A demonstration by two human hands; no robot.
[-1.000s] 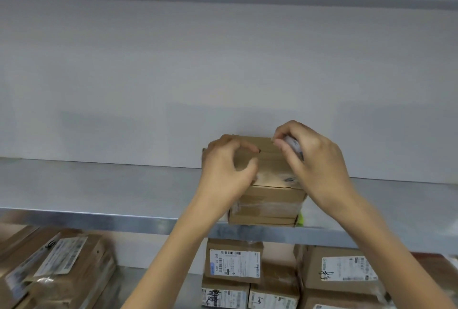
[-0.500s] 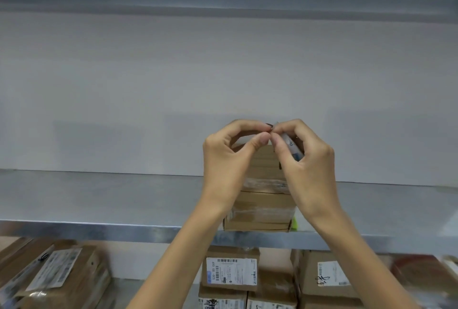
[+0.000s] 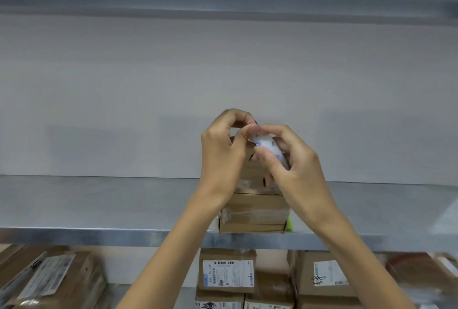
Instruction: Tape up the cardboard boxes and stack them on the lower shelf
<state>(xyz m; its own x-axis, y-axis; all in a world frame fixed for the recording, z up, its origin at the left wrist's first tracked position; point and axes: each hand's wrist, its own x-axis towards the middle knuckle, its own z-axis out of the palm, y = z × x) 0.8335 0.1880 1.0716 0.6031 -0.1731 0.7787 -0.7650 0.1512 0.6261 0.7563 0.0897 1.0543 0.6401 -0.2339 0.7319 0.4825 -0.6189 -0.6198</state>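
Since half a second ago your right hand [image 3: 295, 167] has turned the white tape roll [image 3: 269, 146] to face you. It curls round the roll, while your left hand [image 3: 223, 157] pinches at its 10 o'clock edge with thumb and forefinger, probably picking up the loose tape end. The cardboard box [image 3: 252, 212] stands on the metal shelf [image 3: 99, 204] at 6 o'clock from your hands. It looks small, light and stiff, with slick tape bands, so grip its bare side walls at 3 and 9 o'clock when lowering it to the labelled boxes [image 3: 226, 271] below.
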